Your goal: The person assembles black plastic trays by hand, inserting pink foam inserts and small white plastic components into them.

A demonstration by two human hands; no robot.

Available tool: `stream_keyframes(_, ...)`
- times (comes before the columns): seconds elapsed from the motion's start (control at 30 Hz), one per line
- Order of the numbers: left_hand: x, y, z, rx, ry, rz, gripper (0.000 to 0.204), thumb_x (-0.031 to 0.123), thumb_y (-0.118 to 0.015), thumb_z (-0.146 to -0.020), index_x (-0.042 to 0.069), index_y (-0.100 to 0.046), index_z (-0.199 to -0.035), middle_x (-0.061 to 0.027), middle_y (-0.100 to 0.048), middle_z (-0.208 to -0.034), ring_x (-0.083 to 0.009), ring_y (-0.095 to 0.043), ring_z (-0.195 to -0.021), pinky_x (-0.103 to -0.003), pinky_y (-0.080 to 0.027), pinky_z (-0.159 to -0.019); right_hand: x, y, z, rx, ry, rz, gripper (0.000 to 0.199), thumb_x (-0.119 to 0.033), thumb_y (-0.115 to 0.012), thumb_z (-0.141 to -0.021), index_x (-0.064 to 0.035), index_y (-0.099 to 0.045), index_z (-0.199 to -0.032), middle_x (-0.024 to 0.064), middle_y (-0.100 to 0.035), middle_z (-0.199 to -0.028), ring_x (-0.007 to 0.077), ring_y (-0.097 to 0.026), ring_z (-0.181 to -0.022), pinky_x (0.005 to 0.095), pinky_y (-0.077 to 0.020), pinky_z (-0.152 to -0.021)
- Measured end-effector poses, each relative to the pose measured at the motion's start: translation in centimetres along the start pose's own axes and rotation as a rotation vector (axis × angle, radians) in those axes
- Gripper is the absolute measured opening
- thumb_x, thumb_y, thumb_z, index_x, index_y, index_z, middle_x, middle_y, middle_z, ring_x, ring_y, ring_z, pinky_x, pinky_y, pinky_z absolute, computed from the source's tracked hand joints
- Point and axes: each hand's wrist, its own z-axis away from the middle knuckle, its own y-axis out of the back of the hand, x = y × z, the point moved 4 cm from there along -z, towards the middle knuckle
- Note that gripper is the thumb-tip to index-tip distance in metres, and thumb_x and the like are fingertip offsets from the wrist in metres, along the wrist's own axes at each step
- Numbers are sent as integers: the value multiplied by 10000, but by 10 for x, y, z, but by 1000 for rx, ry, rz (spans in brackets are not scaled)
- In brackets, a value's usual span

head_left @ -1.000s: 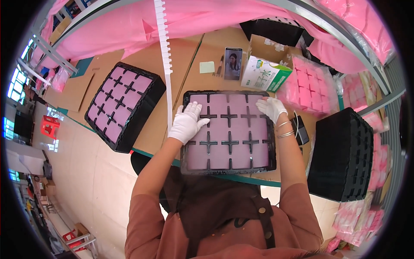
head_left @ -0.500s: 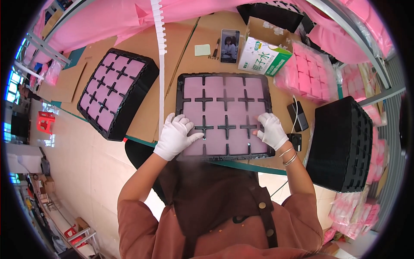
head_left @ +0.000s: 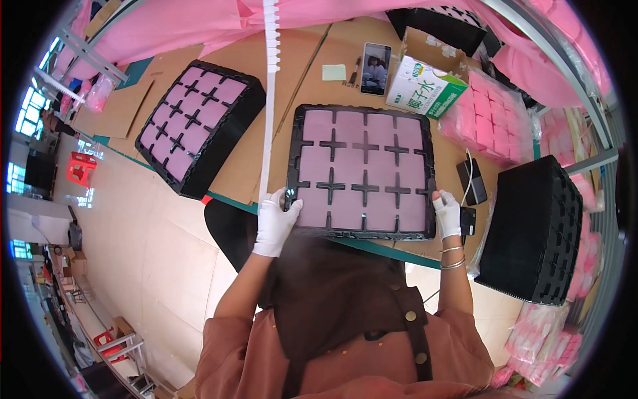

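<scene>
The cardboard-covered workbench (head_left: 299, 100) fills the upper half of the view. On it, the biggest items are the stack of empty black trays (head_left: 531, 229) at about 3 o'clock and a second filled tray (head_left: 199, 126) at about 10 o'clock, its sixteen pockets all showing pink.

At the centre lies the black tray (head_left: 362, 171) in hand. Every pocket I can see in it holds a pink pad, so the filling of this tray looks finished; what seems left is shifting or stacking it, judging by the grip at both near corners.

At 1 to 2 o'clock sit a heap of loose pink pads (head_left: 495, 120) and a green-and-white carton (head_left: 425, 83), so stock remains for further trays. A white toothed strip (head_left: 268, 100) hangs down at 12 o'clock, ending just beside the tray's left edge.

The left hand (head_left: 274, 223), in a white glove, is closed around the tray's near-left corner at about 8 o'clock of the tray. The right hand (head_left: 446, 214), also gloved, clasps the near-right corner at about 4 o'clock. A phone (head_left: 375, 60) stands propped at 12 o'clock, and small dark devices (head_left: 470, 183) lie just right of the tray.
</scene>
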Motion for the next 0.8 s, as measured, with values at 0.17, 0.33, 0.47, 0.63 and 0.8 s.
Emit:
stream_keyframes(0.17,22,22,21,85,99,257,403,59,-684,-761,-56,-518,-1110,-88,-575,-866,-150,-555,-778,-282,-470,-690,-7,5,19,61,-228,-378,426,-436,-528,-932,-32,-657,-965,-86,-432,-692,43,-302,-605,226,-236,-538)
stream_keyframes(0.33,42,88,58,202,163,912,419,-40,-603,-794,11,-428,-1171,-70,-577,-1041,-125,-557,-938,-251,-440,-842,-117,11,36,11,-37,-915,616,-578,-491,-896,15,-580,-1039,51,-574,-989,143,-530,-924,278,-414,-835)
stream_keyframes(0.47,8,175,77,574,103,1011,368,13,-582,-841,41,-434,-1177,-49,-578,-1069,-126,-553,-959,-266,-448,-853,-178,-46,20,-226,61,-725,606,-560,-488,-903,19,-586,-1055,72,-608,-982,152,-573,-937,296,-429,-860)
stream_keyframes(0.63,-64,239,35,849,70,918,344,69,-596,-865,-6,-443,-1164,-95,-588,-1065,-160,-574,-935,-302,-473,-863,-190,-165,-7,-634,-89,-757,346,-282,-591,-907,4,-591,-1102,88,-632,-980,138,-617,-827,273,-483,-737)
stream_keyframes(0.8,-126,253,-32,997,212,717,402,116,-660,-815,-44,-473,-1132,-104,-567,-1024,-176,-567,-917,-313,-466,-853,-214,-246,-29,-695,-163,-758,458,-139,-538,-905,1,-421,-1325,143,-550,-1201,175,-624,-835,286,-489,-731)
